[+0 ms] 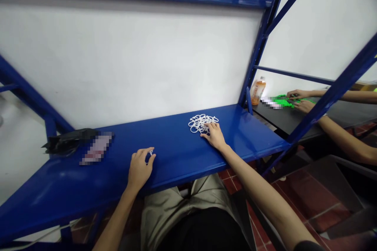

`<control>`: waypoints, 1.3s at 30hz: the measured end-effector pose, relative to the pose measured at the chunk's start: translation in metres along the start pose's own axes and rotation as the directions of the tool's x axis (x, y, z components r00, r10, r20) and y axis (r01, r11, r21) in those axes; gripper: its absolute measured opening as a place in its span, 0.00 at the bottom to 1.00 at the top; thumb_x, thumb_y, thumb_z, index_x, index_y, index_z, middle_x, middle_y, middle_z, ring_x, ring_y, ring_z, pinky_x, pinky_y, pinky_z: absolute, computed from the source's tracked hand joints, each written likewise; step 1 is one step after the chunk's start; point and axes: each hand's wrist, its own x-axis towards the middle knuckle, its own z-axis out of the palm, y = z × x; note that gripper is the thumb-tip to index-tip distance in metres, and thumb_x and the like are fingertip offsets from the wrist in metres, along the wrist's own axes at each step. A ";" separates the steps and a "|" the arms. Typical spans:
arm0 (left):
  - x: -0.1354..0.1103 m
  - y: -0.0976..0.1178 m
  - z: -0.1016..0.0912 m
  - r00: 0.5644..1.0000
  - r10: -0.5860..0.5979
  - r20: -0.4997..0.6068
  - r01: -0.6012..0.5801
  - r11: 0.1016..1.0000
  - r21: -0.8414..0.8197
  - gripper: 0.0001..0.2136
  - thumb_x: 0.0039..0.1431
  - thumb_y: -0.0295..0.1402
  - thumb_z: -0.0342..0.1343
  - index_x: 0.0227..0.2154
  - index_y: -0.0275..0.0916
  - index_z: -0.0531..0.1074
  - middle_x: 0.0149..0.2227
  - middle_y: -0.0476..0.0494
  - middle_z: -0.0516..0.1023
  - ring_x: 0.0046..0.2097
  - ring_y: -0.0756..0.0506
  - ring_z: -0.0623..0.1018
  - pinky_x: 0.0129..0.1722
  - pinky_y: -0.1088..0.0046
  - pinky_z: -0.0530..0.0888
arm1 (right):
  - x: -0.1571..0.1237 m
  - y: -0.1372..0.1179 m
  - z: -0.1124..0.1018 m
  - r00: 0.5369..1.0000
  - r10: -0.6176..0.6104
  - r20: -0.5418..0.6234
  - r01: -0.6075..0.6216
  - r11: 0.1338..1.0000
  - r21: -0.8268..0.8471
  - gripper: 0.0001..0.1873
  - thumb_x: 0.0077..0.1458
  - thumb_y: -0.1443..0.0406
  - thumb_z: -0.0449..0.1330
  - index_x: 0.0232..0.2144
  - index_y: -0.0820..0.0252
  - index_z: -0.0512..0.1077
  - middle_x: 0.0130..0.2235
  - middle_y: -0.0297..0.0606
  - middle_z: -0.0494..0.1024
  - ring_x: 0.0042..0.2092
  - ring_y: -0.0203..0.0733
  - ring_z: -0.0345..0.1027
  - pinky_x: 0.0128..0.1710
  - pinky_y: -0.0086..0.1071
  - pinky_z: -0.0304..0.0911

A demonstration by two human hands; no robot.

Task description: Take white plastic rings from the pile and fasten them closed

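A pile of small white rings (200, 122) lies on the blue metal shelf (176, 153), toward its right part. My right hand (215, 135) rests on the near edge of the pile, fingers stretched onto the rings. My left hand (140, 166) sits on the shelf to the left, fingers curled in a pinch on a small white ring (150, 152).
A black pouch (69, 141) and a blurred flat item (97, 148) lie at the shelf's left. Blue frame bars cross above and at right. On a dark table to the right, another person's hands (300, 100) handle green pieces beside an orange bottle (258, 91).
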 end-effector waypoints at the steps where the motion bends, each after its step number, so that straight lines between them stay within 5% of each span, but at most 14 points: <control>1: 0.001 -0.001 -0.001 1.000 -0.017 -0.018 0.016 0.999 -0.032 0.17 0.63 0.39 0.49 0.49 0.41 0.74 0.46 0.38 0.78 0.47 0.37 0.74 0.53 0.54 0.70 | 0.000 0.000 -0.001 1.000 0.002 -0.007 -0.002 1.000 0.004 0.25 0.57 0.57 0.66 0.54 0.59 0.69 0.47 0.47 0.74 0.50 0.56 0.63 0.52 0.51 0.64; 6: 0.006 0.006 0.001 0.983 -0.183 -0.015 0.162 0.905 -0.392 0.17 0.58 0.41 0.56 0.48 0.41 0.74 0.48 0.39 0.76 0.48 0.38 0.76 0.48 0.56 0.75 | -0.001 -0.018 -0.008 0.999 -0.030 -0.039 0.031 0.999 0.021 0.20 0.64 0.57 0.58 0.54 0.61 0.70 0.49 0.49 0.73 0.53 0.56 0.61 0.56 0.50 0.61; 10: 0.015 0.026 0.021 0.987 -0.137 0.084 0.161 0.816 -0.555 0.15 0.56 0.41 0.58 0.43 0.40 0.73 0.48 0.40 0.78 0.47 0.42 0.80 0.47 0.61 0.78 | -0.004 -0.058 -0.007 0.982 -0.188 0.031 0.185 0.979 0.085 0.18 0.67 0.57 0.54 0.52 0.61 0.71 0.47 0.46 0.75 0.51 0.51 0.64 0.55 0.44 0.62; 14: 0.027 0.048 0.042 0.983 -0.059 0.171 0.161 0.721 -0.674 0.12 0.52 0.41 0.62 0.37 0.40 0.74 0.45 0.41 0.81 0.48 0.41 0.81 0.50 0.61 0.78 | -0.008 -0.095 0.003 0.898 -0.409 0.160 0.363 0.896 0.254 0.30 0.62 0.50 0.59 0.59 0.61 0.65 0.52 0.47 0.74 0.51 0.49 0.67 0.54 0.42 0.64; 20: 0.037 0.056 0.049 0.975 -0.065 0.213 0.203 0.651 -0.732 0.12 0.52 0.42 0.64 0.33 0.38 0.76 0.42 0.38 0.83 0.46 0.39 0.83 0.50 0.58 0.79 | -0.010 -0.104 0.011 0.893 -0.399 0.207 0.328 0.893 0.307 0.31 0.61 0.51 0.61 0.59 0.62 0.64 0.50 0.47 0.76 0.50 0.49 0.71 0.51 0.42 0.66; 28: 0.033 0.057 0.045 0.979 -0.047 0.197 0.178 0.666 -0.724 0.13 0.53 0.43 0.63 0.34 0.39 0.74 0.41 0.40 0.84 0.45 0.40 0.83 0.49 0.58 0.79 | -0.010 -0.103 0.006 0.917 -0.356 0.180 0.279 0.895 0.349 0.22 0.59 0.57 0.63 0.52 0.59 0.67 0.47 0.43 0.76 0.49 0.46 0.70 0.49 0.37 0.67; 39: 0.035 0.054 0.041 0.988 0.028 0.149 0.062 0.819 -0.571 0.08 0.56 0.39 0.59 0.27 0.42 0.76 0.32 0.48 0.80 0.36 0.45 0.79 0.41 0.67 0.76 | -0.010 -0.099 0.007 0.904 -0.365 0.221 0.276 0.895 0.349 0.23 0.52 0.61 0.67 0.50 0.58 0.68 0.45 0.41 0.74 0.47 0.46 0.68 0.47 0.37 0.67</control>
